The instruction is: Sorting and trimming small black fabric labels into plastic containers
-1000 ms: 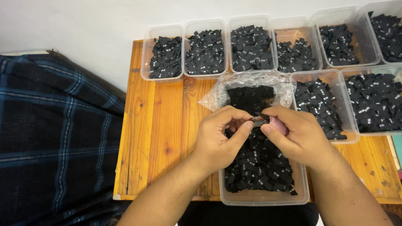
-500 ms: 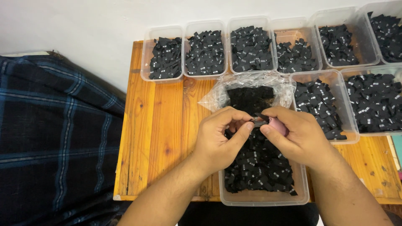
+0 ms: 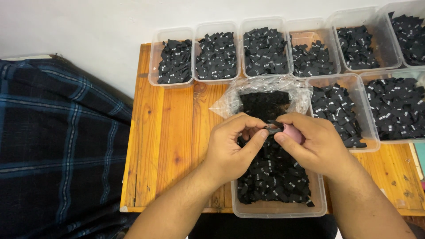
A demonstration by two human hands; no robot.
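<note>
Counter: a wooden slatted counter (image 3: 168, 132) stands against a pale wall (image 3: 88, 22); a dark blue plaid cloth (image 3: 57, 141) lies along its left edge.
Back tubs: a row of clear plastic tubs (image 3: 175, 62) lines the far edge, with more at the right (image 3: 396, 108), each holding small black fabric tags, apparently kept in separate lots.
Near tub: a clear tub (image 3: 279, 208) sits at the counter's front edge, under both hands, heaped with loose black tags, so anything dropped would likely fall back in.
Bag: a crumpled clear plastic bag (image 3: 230, 99) of black tags lies just behind the hands, its mouth towards them.
Left hand: the left hand (image 3: 232, 148) has its grip pinched together on a single black tag (image 3: 273, 127), thumb and fingertips meeting.
Right hand: the right hand (image 3: 316, 144) closes on the tag's other side, with a small pink object (image 3: 292, 132) tucked in the palm.
Tag: held between both hands, above the near tub.
</note>
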